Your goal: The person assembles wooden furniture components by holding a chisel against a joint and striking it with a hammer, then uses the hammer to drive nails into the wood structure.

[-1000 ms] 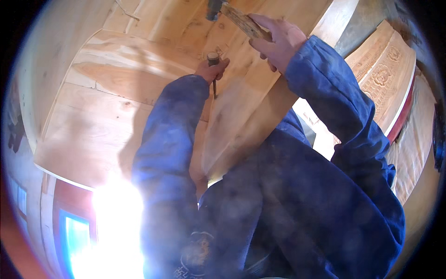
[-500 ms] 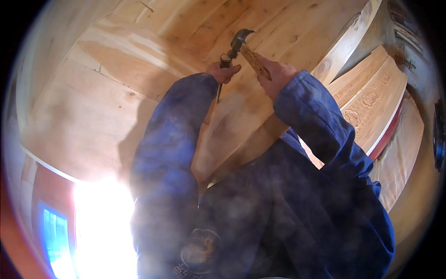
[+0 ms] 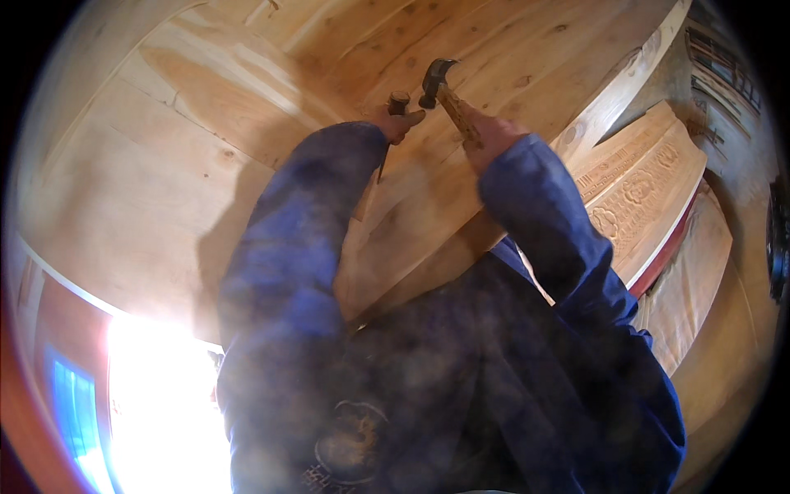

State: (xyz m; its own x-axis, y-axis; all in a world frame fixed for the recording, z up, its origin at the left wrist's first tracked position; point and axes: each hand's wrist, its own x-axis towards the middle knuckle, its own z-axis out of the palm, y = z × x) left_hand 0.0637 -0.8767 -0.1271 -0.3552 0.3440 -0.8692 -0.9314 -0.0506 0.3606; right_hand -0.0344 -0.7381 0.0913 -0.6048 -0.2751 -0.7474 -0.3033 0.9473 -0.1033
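My left hand (image 3: pixel 397 125) is closed around a chisel (image 3: pixel 398 102), whose round handle end sticks up above the fist. Its thin dark blade points down below the hand, close to the pale wooden boards (image 3: pixel 494 49); whether the tip touches them I cannot tell. My right hand (image 3: pixel 491 136) grips the wooden handle of a claw hammer (image 3: pixel 439 82). The hammer's dark head is just right of the chisel's handle end, with a small gap between them.
Carved wooden panels (image 3: pixel 638 193) stand at the right beside a long pale board edge (image 3: pixel 613 90). Thin wood pieces (image 3: pixel 720 74) lie at the far right. A bright opening (image 3: pixel 164 403) and a blue window (image 3: pixel 74 403) are at the lower left.
The hammer head has moved off the chisel's handle end, slightly to the right. Both hands keep their grip, and the whole view has shifted a little.
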